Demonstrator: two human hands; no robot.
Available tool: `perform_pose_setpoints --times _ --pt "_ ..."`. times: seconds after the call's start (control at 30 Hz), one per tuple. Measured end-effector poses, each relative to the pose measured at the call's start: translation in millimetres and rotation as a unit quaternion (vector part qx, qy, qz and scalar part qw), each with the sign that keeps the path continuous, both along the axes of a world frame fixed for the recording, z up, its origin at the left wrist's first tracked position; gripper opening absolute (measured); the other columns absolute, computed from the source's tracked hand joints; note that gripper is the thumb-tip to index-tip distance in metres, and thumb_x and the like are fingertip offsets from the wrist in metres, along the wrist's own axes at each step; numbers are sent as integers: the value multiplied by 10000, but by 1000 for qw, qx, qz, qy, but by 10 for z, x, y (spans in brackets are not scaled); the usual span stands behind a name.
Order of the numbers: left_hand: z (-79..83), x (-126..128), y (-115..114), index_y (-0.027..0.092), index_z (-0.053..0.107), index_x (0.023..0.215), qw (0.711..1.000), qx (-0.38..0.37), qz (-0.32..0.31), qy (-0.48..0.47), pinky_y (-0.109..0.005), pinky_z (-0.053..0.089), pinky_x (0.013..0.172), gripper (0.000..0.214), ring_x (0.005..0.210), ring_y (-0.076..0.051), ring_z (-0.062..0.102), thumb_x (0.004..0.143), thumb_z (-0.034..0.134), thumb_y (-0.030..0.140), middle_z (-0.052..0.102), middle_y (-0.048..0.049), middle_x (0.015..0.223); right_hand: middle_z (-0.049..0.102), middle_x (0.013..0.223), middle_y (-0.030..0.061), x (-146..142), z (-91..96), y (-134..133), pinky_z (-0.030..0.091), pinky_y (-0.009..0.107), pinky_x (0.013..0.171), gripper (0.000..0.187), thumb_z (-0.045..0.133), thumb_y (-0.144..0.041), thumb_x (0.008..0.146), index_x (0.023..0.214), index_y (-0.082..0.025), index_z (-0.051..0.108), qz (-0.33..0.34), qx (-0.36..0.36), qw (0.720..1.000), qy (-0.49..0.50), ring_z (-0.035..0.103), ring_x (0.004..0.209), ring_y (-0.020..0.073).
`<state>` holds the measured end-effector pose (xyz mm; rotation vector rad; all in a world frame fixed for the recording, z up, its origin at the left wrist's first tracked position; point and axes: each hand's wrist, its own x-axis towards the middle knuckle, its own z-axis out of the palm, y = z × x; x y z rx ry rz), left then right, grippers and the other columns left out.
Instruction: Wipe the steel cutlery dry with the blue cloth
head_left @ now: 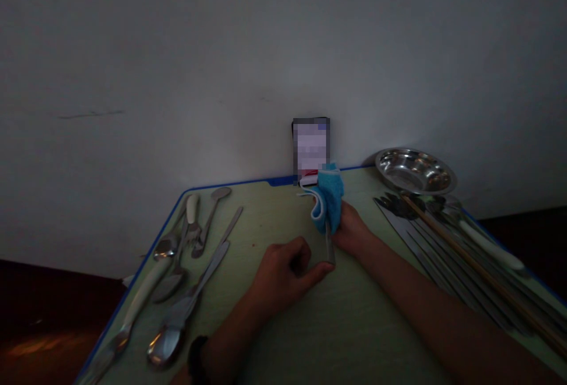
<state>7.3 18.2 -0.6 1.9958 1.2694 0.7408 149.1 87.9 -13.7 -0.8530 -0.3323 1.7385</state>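
My left hand (283,276) is curled on the pale green table (354,326), its fingers pinching the near end of a thin metal utensil handle (330,250). My right hand (352,228) holds a folded blue cloth (330,199) wrapped around the far end of that same utensil, so the utensil's head is hidden inside the cloth. Both hands meet at the table's middle, a little in front of the wall.
Spoons, knives and forks (177,279) lie spread at the table's left edge. Several long metal utensils and a wooden stick (465,255) lie along the right. A steel bowl (414,170) sits at the back right. A small dark object (310,149) leans against the wall.
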Motion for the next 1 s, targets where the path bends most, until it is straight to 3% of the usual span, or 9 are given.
perform_pose_setpoints --times 0.2,0.37,1.0 --pt "-26 4 34 177 384 527 997 32 61 16 -186 269 434 375 415 -58 332 757 570 409 333 85 449 590 510 -31 -10 -42 -41 427 221 484 144 679 -269 623 634 -150 600 26 31 998 -37 511 479 96" --pt "-35 10 28 176 385 523 997 43 61 18 -181 268 427 375 415 -57 338 761 566 403 342 82 455 586 519 -39 -4 -30 -62 435 245 534 211 710 -336 589 635 -167 592 39 39 997 -55 514 500 103" --pt "-56 21 44 163 466 533 986 81 136 50 -194 271 414 377 398 -66 381 827 476 398 404 67 450 697 721 26 -20 24 -99 507 290 673 268 733 -326 578 773 -157 662 74 83 993 -44 624 659 151"
